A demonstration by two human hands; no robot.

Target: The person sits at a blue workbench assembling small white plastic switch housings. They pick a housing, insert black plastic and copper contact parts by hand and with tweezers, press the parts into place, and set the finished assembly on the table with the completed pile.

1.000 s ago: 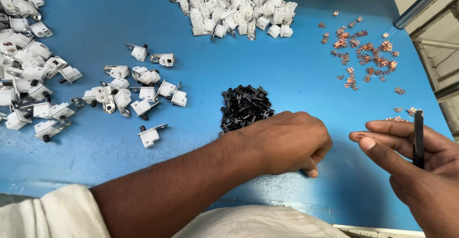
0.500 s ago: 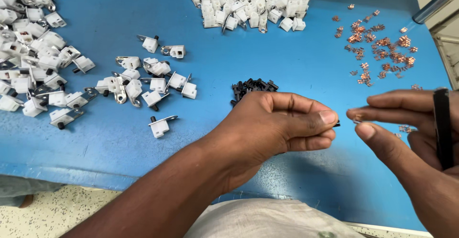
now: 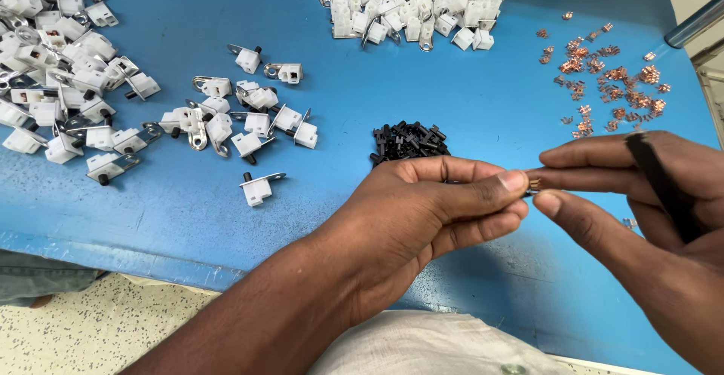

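Pinching a small copper contact [image 3: 534, 186] between meeting fingertips, left hand [image 3: 430, 217] and right hand [image 3: 641, 194] work above the blue table [image 3: 362, 66]; finished white switches [image 3: 226, 119] lie left (apparently many), black plungers [image 3: 409, 141] and loose copper pieces [image 3: 611, 81] remain.

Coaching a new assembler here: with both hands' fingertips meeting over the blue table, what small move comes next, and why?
Probably press the small copper piece home: the left hand and right hand pinch it between their fingertips, so the parts already seem aligned.
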